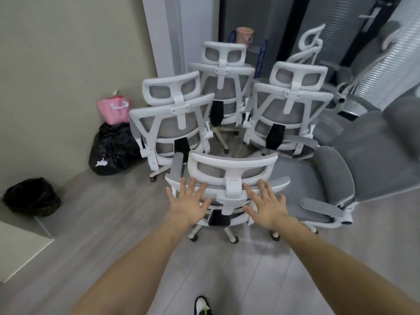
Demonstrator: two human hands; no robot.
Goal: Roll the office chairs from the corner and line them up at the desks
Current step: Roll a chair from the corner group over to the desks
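Right edge of frame: a reclined grey mesh chair with white frame (334, 178) runs out of the picture, its far end cut off. Behind it, at upper right, more white chair parts stand against dark panels, blurred and hard to separate. Whether the palms actually press on the nearest chair cannot be told from this angle.

Centre and upper centre: three grey mesh office chairs with white frames and headrests, backs to the camera, clustered in the corner — left chair (172, 123), rear chair (223, 71), right chair (293, 110).

Lower centre: the nearest white-framed grey mesh office chair (231, 169), back toward the camera, castors on the grey plank floor (227, 269).

Left hand (189, 204): fingers spread wide and straight, holding nothing, over the left part of the nearest chair's backrest top. Right hand (264, 204): likewise spread wide, holding nothing, over the right part. The headrest post sits between the two hands.

Left of frame: black plastic rubbish bag (113, 148) against the wall, pink carrier bag (116, 110) above it, small black-lined bin (31, 197) at far left.
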